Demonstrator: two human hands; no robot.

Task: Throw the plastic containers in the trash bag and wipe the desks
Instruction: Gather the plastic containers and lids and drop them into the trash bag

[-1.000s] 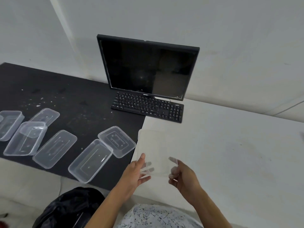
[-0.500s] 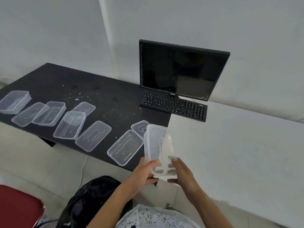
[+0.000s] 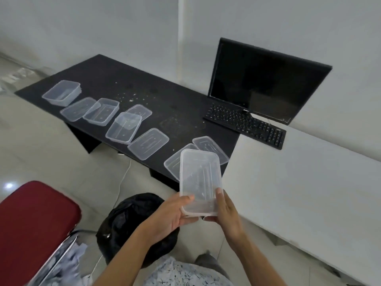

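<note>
I hold a clear plastic container [image 3: 199, 178] upright in front of me, my left hand [image 3: 171, 215] gripping its lower left edge and my right hand [image 3: 226, 211] its lower right edge. It hangs over the floor between the two desks. The black trash bag [image 3: 132, 219] sits on the floor below and left of my hands. Several more clear containers and lids lie on the black desk [image 3: 165, 100], among them a tub [image 3: 61, 92] at the far left and a lid [image 3: 148, 143] near the front edge.
A black monitor [image 3: 266, 79] and keyboard [image 3: 245, 124] stand where the black desk meets the white desk [image 3: 309, 182]. A red chair seat [image 3: 31, 228] is at the lower left. Crumbs are scattered on the black desk. A white cable hangs below it.
My view has swung left and pulled back. Both hands have carried the container off the white desk's corner, out over the floor near the trash bag.
</note>
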